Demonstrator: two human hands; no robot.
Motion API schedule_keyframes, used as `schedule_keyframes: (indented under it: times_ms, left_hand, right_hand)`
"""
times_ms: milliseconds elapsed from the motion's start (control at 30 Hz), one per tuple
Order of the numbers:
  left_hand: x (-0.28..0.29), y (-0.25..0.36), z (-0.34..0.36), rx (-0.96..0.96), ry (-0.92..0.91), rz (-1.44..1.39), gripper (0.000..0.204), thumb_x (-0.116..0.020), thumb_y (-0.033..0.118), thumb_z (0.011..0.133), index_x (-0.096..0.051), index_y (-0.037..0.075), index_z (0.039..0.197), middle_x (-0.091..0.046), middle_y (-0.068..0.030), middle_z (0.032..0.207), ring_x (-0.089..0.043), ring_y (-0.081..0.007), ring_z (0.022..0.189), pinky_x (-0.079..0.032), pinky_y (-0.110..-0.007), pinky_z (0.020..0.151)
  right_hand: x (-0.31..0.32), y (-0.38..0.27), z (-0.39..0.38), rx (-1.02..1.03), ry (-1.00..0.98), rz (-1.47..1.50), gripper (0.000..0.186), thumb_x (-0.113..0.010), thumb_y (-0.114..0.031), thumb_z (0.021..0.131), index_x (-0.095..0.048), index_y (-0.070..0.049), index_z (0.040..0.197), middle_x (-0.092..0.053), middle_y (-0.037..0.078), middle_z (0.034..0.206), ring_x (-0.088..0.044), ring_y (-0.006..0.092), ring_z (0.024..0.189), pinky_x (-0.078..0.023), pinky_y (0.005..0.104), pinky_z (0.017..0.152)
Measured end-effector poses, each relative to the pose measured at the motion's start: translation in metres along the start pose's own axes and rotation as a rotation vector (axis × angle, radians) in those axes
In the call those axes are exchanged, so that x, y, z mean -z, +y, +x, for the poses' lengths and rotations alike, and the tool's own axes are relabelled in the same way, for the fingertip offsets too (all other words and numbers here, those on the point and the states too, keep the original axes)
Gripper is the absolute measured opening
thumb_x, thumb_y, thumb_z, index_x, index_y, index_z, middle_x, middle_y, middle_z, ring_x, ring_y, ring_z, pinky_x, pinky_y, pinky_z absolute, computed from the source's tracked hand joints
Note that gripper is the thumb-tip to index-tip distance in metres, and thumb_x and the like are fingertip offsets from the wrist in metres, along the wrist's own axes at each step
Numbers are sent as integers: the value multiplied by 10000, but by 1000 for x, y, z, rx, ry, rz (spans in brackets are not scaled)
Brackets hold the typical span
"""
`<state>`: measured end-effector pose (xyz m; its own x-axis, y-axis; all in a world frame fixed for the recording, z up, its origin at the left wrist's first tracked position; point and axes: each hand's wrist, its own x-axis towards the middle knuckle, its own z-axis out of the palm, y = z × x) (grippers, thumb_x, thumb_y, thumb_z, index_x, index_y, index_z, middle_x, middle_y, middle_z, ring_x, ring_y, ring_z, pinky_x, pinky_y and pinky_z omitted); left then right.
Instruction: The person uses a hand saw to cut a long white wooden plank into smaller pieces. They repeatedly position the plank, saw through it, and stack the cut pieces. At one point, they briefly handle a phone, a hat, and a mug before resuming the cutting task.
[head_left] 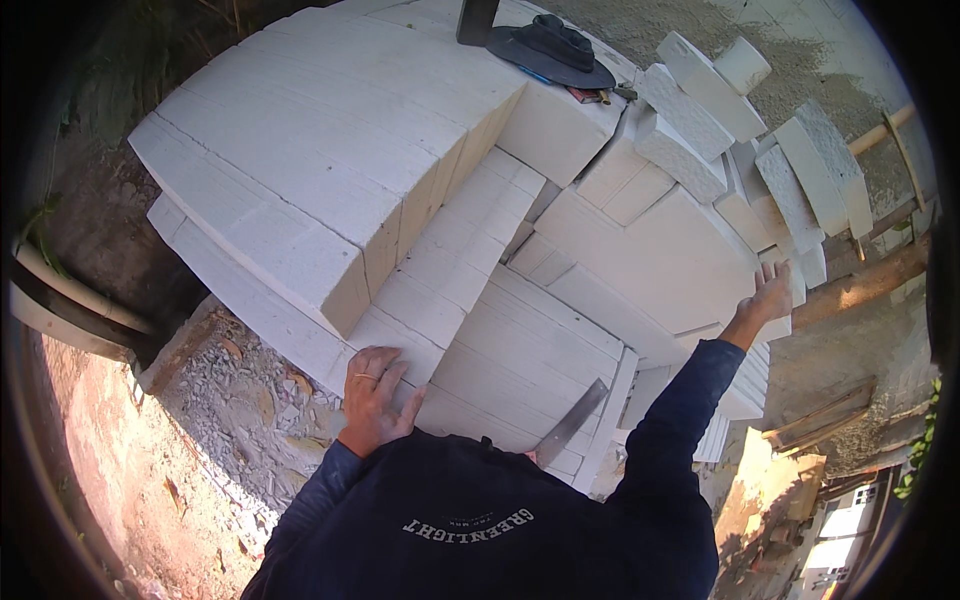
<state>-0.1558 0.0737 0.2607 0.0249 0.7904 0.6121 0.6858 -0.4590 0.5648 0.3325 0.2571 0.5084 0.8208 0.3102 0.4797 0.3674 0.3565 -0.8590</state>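
Note:
My left hand (374, 398), with a ring on one finger, rests on the end of a lower row of white lightweight blocks (425, 290). Its fingers are spread over the block's near edge, with the thumb apart. At the right, my outstretched right hand (767, 297) touches the outer end of a large white block (650, 260) in the stack. The fingers of that hand are extended and slightly apart. Close in front of my body, a wide metal blade (572, 424) lies slanted over the white blocks; its handle end is hidden by my dark shirt.
A taller level of white blocks (300, 130) stands ahead and left. On it are a dark brimmed hat (553, 52), some small items and a dark post (477, 20). Loose blocks (690, 110) pile up at the far right. Rubble (245, 400) covers the ground at left.

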Motion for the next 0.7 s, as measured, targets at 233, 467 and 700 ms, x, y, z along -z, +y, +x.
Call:
schedule_keyframes:
  times_ms: [233,467,700]
  left_hand:
    - [48,-24,-4,-134,80,-220,483,-807,272,840,-672,-38,1185,-652,-224,1202,-612,-420,1099,-483,-511,966]
    - [210,-187,71,140,847,123,460,-549,304,1083,-574,-85,1326,-612,-217,1237,-576,-300,1130,-451,-424,1008]
    - [323,-444,211,511,718,-321,789,-449,588,1084,-478,-96,1476,-517,-214,1500,-514,-304,1352,-373,-402,1145]
  right_hand:
    - [53,133,-295,-571,-530,-232,432,-720,-270,998,-680,94,1229,-740,169,1018,-747,250,789,-611,326,663]
    - [25,19,-423,-334,-665,-85,470,-717,-312,1014,-679,105,1229,-751,166,967,-725,205,738,-597,298,675]
    - [-51,-91,-520,-56,-874,88,726,-586,-362,1076,-340,140,1539,-522,320,1453,-569,365,1317,-453,449,1107]
